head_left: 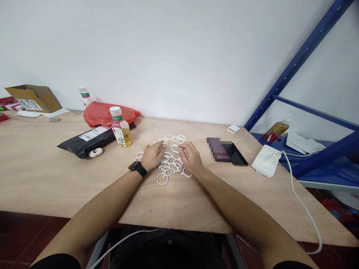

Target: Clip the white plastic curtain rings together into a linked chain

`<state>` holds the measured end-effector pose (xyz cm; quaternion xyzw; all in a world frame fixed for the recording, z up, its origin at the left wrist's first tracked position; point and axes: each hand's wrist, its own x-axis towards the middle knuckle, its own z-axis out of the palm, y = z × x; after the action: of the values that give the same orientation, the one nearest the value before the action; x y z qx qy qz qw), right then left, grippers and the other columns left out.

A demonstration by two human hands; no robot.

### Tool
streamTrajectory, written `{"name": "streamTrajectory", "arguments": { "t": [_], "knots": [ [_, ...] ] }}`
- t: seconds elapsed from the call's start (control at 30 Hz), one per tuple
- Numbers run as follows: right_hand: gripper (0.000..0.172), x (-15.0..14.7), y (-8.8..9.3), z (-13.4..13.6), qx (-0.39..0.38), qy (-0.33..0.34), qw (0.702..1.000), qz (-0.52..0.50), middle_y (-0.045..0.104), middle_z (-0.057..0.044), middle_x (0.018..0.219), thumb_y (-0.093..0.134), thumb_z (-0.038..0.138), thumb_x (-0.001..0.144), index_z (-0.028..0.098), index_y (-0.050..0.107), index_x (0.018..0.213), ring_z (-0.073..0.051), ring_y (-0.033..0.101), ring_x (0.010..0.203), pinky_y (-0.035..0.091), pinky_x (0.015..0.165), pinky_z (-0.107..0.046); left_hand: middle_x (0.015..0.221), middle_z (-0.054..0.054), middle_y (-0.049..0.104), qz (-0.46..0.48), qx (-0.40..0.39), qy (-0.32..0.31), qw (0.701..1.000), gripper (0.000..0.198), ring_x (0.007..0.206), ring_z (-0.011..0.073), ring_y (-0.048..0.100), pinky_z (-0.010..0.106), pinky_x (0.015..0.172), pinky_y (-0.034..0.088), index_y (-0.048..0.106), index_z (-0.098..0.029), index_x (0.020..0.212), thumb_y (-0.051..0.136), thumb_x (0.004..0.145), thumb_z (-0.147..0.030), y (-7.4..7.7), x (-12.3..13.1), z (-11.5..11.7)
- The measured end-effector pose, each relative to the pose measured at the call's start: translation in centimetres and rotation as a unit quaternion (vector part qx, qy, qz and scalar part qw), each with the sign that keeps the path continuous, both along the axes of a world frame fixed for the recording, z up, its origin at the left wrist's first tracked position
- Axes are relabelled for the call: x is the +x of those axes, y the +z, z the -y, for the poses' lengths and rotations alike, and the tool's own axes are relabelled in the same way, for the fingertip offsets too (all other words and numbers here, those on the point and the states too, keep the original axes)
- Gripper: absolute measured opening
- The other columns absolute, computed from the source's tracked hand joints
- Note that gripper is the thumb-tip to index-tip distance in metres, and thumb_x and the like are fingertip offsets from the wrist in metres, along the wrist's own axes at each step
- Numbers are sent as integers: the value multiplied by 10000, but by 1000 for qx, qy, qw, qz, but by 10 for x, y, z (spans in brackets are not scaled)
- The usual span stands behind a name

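Many white plastic rings with small tabs, like curtain rings, lie in a loose, overlapping pile on the wooden table. My right hand is at the pile's right side, with thumb and fingertips closed on the edge of one white ring. On the left side, my left hand lies low over other rings, its thumb and fingers apart. It partly covers the rings under it, and I see nothing gripped in it. A black watch is on my left wrist.
Left of the pile stands a drink bottle by a black parcel bag, a white case and a red bag. To the right are a phone, a white power bank with cable, and a blue rack.
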<state>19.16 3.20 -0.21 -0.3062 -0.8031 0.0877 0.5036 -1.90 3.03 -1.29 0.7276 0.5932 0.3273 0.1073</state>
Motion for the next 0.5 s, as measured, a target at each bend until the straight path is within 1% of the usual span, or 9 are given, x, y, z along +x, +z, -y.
{"name": "streamTrajectory", "arguments": {
  "t": [0.03, 0.1, 0.17, 0.23, 0.3, 0.33, 0.5],
  "knots": [
    [183, 0, 0, 0, -2, -2, 1000, -1, 631, -74, 993, 472, 217, 940, 230, 602, 1068, -216, 593, 962, 491, 866, -378, 1173, 91, 700, 12, 16, 0, 1000, 432, 1175, 286, 596, 547, 1095, 315, 570, -208, 1278, 516, 852, -160, 3, 0, 2],
    [171, 1, 0, 0, -6, -3, 1000, 0, 636, -70, 980, 478, 225, 940, 230, 604, 1055, -211, 599, 942, 494, 853, -370, 1077, 60, 730, 34, 61, -17, 997, 375, 1085, 250, 628, 481, 1049, 386, 611, -214, 1209, 505, 854, -152, 10, 1, 7],
    [155, 1, 0, 1, -12, 0, 1000, 1, 642, -64, 958, 486, 235, 941, 230, 609, 1035, -203, 606, 909, 498, 833, -357, 1078, 60, 722, 49, 109, -53, 991, 312, 1056, 232, 627, 419, 987, 442, 627, -203, 1173, 521, 879, -212, 17, 4, 14],
    [143, 0, 1, 2, -23, 1, 1000, -1, 651, -58, 936, 502, 250, 938, 227, 616, 1021, -195, 614, 873, 502, 815, -347, 1102, 71, 709, 47, 140, -101, 984, 282, 1059, 223, 620, 388, 964, 454, 630, -193, 1156, 536, 901, -267, 23, 7, 22],
    [132, -1, 2, 5, -38, -1, 999, -11, 660, -51, 919, 520, 270, 936, 226, 625, 1002, -187, 622, 843, 507, 796, -337, 1114, 76, 703, 29, 144, -135, 980, 287, 1056, 226, 618, 390, 963, 448, 626, -193, 1162, 559, 902, -297, 26, 11, 29],
    [128, -1, 2, 6, -47, -2, 999, -19, 666, -46, 910, 529, 282, 935, 227, 631, 987, -182, 626, 831, 510, 786, -330, 1118, 79, 701, 18, 141, -140, 980, 311, 1054, 230, 620, 396, 960, 447, 618, -197, 1181, 579, 897, -316, 27, 13, 32],
    [120, -6, 4, 13, -93, 3, 994, -61, 693, -26, 840, 600, 324, 899, 227, 669, 892, -162, 637, 739, 530, 721, -301, 1135, 84, 701, -8, 125, -121, 985, 387, 1069, 249, 622, 421, 959, 436, 630, -225, 1192, 646, 857, -418, 26, 16, 35]
  ]
}}
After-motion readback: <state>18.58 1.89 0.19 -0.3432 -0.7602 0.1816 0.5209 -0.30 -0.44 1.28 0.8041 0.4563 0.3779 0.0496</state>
